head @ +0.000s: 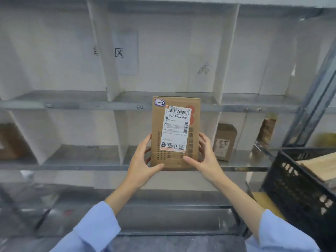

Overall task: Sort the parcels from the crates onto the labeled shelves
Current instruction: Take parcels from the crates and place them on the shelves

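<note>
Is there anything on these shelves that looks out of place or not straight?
Yes. On the lower shelf, right of the held parcel, a brown package leans tilted against a divider, while the box beside it stands upright.

Item count, as visible. Hands: two, my left hand and my right hand. Parcel between them: one box, bearing one shipping label and one handwritten sticker. Parcels standing on the shelf: three, namely one just right of the box, one further right, one at far left. Crates: one black crate. Sleeves: two.
</note>
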